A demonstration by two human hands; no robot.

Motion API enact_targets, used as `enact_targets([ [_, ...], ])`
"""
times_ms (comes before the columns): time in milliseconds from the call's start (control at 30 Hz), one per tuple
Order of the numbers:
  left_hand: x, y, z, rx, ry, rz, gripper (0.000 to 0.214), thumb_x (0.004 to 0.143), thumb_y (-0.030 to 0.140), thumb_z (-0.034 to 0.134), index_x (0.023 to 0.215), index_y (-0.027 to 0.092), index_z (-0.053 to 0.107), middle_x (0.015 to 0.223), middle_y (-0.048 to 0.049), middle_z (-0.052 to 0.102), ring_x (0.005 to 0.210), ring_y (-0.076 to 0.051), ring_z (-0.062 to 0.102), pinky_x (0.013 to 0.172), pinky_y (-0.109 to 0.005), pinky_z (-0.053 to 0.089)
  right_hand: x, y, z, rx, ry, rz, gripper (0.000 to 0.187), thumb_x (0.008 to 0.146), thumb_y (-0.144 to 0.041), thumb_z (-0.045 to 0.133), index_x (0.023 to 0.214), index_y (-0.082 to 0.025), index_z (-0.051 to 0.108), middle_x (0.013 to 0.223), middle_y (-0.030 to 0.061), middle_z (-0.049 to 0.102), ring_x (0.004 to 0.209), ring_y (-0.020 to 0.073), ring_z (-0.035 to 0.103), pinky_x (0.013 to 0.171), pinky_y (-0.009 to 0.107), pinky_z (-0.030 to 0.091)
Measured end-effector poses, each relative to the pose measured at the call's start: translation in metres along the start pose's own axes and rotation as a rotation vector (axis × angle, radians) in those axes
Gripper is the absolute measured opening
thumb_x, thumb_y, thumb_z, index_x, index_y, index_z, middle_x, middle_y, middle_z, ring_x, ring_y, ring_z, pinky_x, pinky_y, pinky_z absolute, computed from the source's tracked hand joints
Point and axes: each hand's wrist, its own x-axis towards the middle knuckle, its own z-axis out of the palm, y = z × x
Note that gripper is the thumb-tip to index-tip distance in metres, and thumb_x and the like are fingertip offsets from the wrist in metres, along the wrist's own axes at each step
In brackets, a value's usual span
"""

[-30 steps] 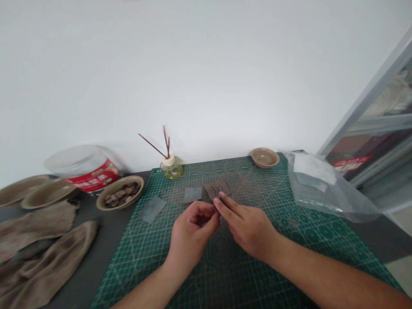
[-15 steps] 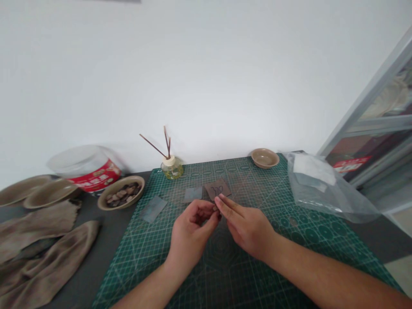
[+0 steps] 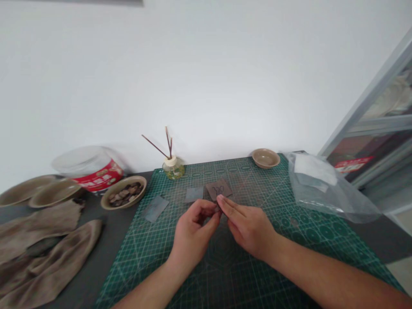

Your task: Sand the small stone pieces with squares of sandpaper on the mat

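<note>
Green mat (image 3: 231, 270) underlies the brown square (image 3: 225, 188). Nearer than that square, left hand (image 3: 195, 227) meets right hand (image 3: 252, 225), whose fingertips (image 3: 222, 201) bunch tighter than a second ago; the left pinches a small dark-brown piece (image 3: 217, 209) (whether the right grips too, I cannot tell).

**The number 320 on a brown square (image 3: 224, 185)**

Someone wrote 320 in dark lines on the brown square, toward the far edge of the green mat (image 3: 273, 197). Past the mat's far left corner, a jar (image 3: 85, 159) has white signs on its red label (image 3: 100, 177), too blurry to read. Past the right edge, a red strip's (image 3: 352, 164) white marks are blurry too.
</note>
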Motion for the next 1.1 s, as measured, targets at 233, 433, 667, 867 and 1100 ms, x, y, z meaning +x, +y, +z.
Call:
enact_targets([
  [233, -0.0015, -0.0032, -0.0002, -0.044, 0.004, 0.014, 0.006, 0.081, 0.021, 0.069, 0.084, 0.018, 0.065, 0.074, 0.0010, 0.066, 0.067, -0.011, 0.061, 0.062, -0.020, 0.049, -0.0006, -0.0007, -0.0006, -0.001, 0.009, 0.028, 0.065, 0.092, -0.008, 0.042, 0.154, -0.016, 0.024, 0.143, 0.0132, 0.051, 0.119, 0.0218, 0.063, 0.092, 0.035, 0.058],
  [433, -0.0012, -0.0022, -0.0009, -0.059, 0.000, 0.013, 0.007, 0.081, 0.021, 0.069, 0.086, 0.018, 0.065, 0.075, 0.0006, 0.067, 0.070, -0.012, 0.062, 0.065, -0.021, 0.051, 0.0003, -0.0021, -0.0016, -0.019, 0.021, 0.021, 0.065, 0.092, -0.007, 0.041, 0.154, -0.014, 0.024, 0.142, 0.0140, 0.053, 0.117, 0.0221, 0.064, 0.089, 0.036, 0.059],
  [667, -0.0027, 0.0023, -0.0002, -0.104, 0.007, -0.034, 0.009, 0.081, 0.022, 0.069, 0.087, 0.018, 0.064, 0.079, -0.0013, 0.069, 0.075, -0.015, 0.066, 0.069, -0.024, 0.054, -0.0002, 0.0025, -0.0007, 0.008, -0.030, 0.093, 0.060, 0.091, -0.009, 0.044, 0.150, -0.015, 0.034, 0.140, 0.0136, 0.055, 0.118, 0.0226, 0.063, 0.094, 0.036, 0.057],
  [867, 0.0002, -0.0005, -0.0006, -0.135, 0.000, 0.036, 0.009, 0.078, 0.014, 0.069, 0.079, 0.018, 0.061, 0.089, -0.0028, 0.067, 0.083, -0.015, 0.064, 0.076, -0.026, 0.052, 0.0019, 0.0032, -0.0052, 0.112, -0.010, 0.148, 0.063, 0.090, -0.008, 0.044, 0.151, -0.018, 0.031, 0.142, 0.0107, 0.054, 0.123, 0.0201, 0.059, 0.098, 0.035, 0.054],
  [1100, 0.0027, 0.0003, -0.0012, -0.098, -0.008, -0.031, 0.008, 0.079, 0.018, 0.069, 0.078, 0.016, 0.062, 0.073, 0.0011, 0.064, 0.069, -0.012, 0.058, 0.065, -0.022, 0.049, -0.0022, 0.0000, -0.0017, 0.080, -0.068, 0.063, 0.061, 0.093, -0.010, 0.043, 0.152, -0.019, 0.032, 0.146, 0.0123, 0.048, 0.118, 0.0228, 0.063, 0.095, 0.037, 0.056],
])
